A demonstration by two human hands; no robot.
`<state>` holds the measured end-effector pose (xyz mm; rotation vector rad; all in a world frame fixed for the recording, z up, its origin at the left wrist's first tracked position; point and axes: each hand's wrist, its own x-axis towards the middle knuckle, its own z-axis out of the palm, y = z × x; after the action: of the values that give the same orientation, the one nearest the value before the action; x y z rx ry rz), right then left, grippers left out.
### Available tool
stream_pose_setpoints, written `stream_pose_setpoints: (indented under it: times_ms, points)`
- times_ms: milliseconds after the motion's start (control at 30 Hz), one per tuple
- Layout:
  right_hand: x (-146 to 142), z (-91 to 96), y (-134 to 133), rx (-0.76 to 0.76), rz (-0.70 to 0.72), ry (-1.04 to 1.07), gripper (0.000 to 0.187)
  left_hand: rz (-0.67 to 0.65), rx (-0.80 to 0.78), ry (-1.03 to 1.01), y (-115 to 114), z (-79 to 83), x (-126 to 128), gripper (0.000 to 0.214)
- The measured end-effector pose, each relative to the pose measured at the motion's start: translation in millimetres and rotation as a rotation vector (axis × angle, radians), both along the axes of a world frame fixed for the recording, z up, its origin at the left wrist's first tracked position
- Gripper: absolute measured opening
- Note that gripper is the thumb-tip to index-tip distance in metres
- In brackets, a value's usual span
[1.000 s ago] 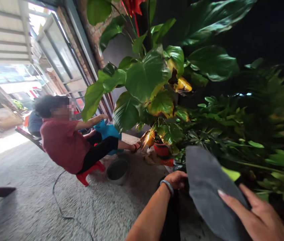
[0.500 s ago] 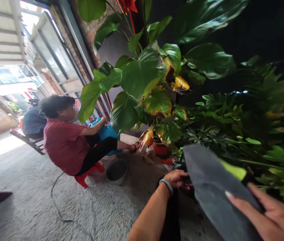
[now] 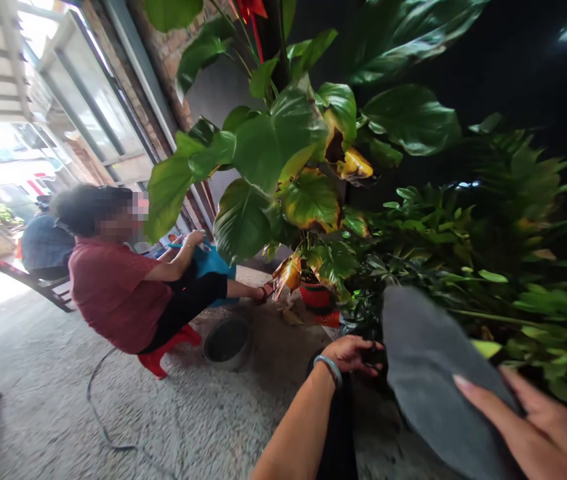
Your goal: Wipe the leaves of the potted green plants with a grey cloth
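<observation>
My right hand (image 3: pixel 538 427) grips a flat dark-grey piece (image 3: pixel 433 373), long and rounded at its far end, with a soft, slightly creased surface. The thumb lies on top of it; the other fingers are partly hidden behind. I cannot tell what it is made of. Just left of the piece is my left hand (image 3: pixel 351 353), with a pale bracelet (image 3: pixel 331 370) at the wrist. Its fingers are stretched apart and dark at the tips, and I see nothing held in them.
Leafy plants (image 3: pixel 463 247) crowd the right side, with a large potted plant (image 3: pixel 283 140) ahead in a red pot (image 3: pixel 316 298). A co-worker (image 3: pixel 113 287) sits on a red stool (image 3: pixel 168 350) beside a blue bag-like thing (image 3: pixel 213 261). A grey basin (image 3: pixel 228 342) and a cable (image 3: pixel 98 407) lie on the concrete floor.
The view has turned slightly to the right. My left hand's fingers have spread apart, and the grey piece has tilted to show more of its face. The co-worker's hands have shifted.
</observation>
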<state>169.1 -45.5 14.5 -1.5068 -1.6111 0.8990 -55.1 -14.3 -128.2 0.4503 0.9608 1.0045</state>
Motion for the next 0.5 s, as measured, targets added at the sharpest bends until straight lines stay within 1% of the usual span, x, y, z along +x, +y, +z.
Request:
stream_pose_setpoints:
  times_ms: [33,67,100,133,167,267,300,333,367,400,433,500]
  points:
    - [-1.5,11.8,5.5,0.013,-0.043,0.023,0.034,-0.030,-0.004,0.002,-0.4,1.0,-0.6,0.015]
    - [-5.0,18.7,11.4,0.024,-0.084,0.039,0.033,-0.057,-0.008,0.007,-0.7,1.5,-0.7,0.016]
    - [-10.0,19.6,16.5,0.033,-0.102,0.045,0.031,-0.072,-0.013,0.015,-0.9,1.5,-0.3,0.016]
    - [-15.4,14.8,19.9,0.040,-0.106,0.042,0.030,-0.076,-0.014,0.022,-0.8,0.7,0.7,0.016]
    - [-20.6,5.4,20.9,0.025,-0.092,0.046,0.029,-0.070,-0.014,0.026,-0.3,-0.7,2.0,0.016]
    - [-26.5,-29.1,8.8,-0.122,0.036,0.106,0.028,-0.011,0.010,0.025,2.2,-7.7,6.8,0.014]
    - [-24.6,-35.1,1.7,-0.162,0.086,0.120,0.027,0.014,0.020,0.023,3.1,-10.0,8.1,0.013]
    - [-21.2,-35.8,-5.3,-0.189,0.139,0.134,0.027,0.034,0.030,0.018,3.8,-11.8,9.2,0.013]
    - [-17.2,-31.2,-11.0,-0.203,0.179,0.148,0.026,0.042,0.036,0.009,4.2,-13.0,9.8,0.013]
    - [-13.5,-22.0,-14.6,-0.206,0.196,0.159,0.026,0.051,0.046,-0.007,4.3,-13.4,9.9,0.013]
    - [-11.0,-10.0,-15.3,-0.196,0.185,0.170,0.026,0.061,0.054,-0.021,4.1,-13.1,9.6,0.013]
    - [-11.1,14.0,-8.4,-0.122,0.091,0.173,0.028,0.054,0.058,-0.034,2.8,-11.0,8.2,0.014]
